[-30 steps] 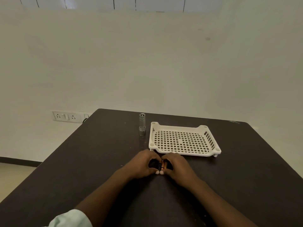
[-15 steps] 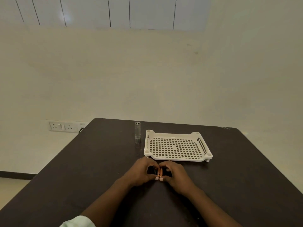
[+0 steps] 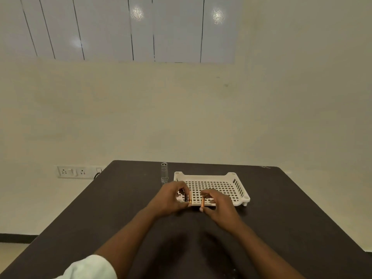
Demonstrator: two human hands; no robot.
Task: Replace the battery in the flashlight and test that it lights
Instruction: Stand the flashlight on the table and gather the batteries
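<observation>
Above the near edge of a white tray (image 3: 239, 183), the left hand (image 3: 171, 199) pinches one battery (image 3: 189, 198) and the right hand (image 3: 219, 204) another (image 3: 202, 201). The flashlight (image 3: 164, 174) stands far-left. The batteries look small, rigid and slick; best gripped mid-barrel.

white perforated tray (image 3: 239, 183) on dark table (image 3: 291, 208); wall socket panel (image 3: 73, 171) behind.

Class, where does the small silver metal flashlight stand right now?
In the head view, the small silver metal flashlight stands upright on the dark table, just left of the white plastic tray.
</observation>
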